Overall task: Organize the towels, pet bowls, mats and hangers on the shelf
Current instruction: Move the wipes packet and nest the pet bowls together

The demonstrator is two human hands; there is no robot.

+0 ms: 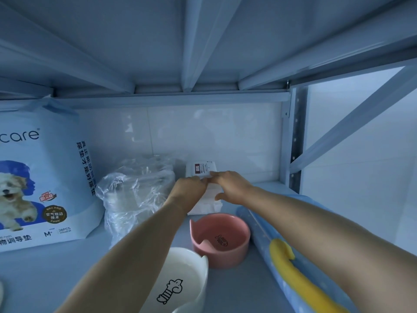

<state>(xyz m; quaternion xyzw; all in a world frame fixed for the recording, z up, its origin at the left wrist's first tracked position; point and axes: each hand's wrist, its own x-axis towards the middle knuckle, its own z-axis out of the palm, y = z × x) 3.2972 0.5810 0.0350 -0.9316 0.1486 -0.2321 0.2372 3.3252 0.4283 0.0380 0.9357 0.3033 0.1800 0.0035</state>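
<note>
A white towel pack (pixel 206 203) with a small printed label lies at the back of the shelf (pixel 237 288). My left hand (pixel 189 188) grips its left side with curled fingers. My right hand (pixel 230 185) holds its right side, fingers on top and thumb at the front edge. A pink pet bowl (pixel 220 241) with a fish drawing stands in front of the pack. A white pet bowl (pixel 178 288) with a bone drawing sits nearer, partly under my left forearm. A rolled blue mat (pixel 291 263) with a yellow shape lies along the right, under my right forearm.
A large blue bag of pet training pads (pixel 42 177) stands at the left. A clear plastic bag (pixel 135 195) holding white items sits between it and the towels. White tiled wall behind. A metal upright (pixel 295 136) and a diagonal brace (pixel 352 118) close the right side.
</note>
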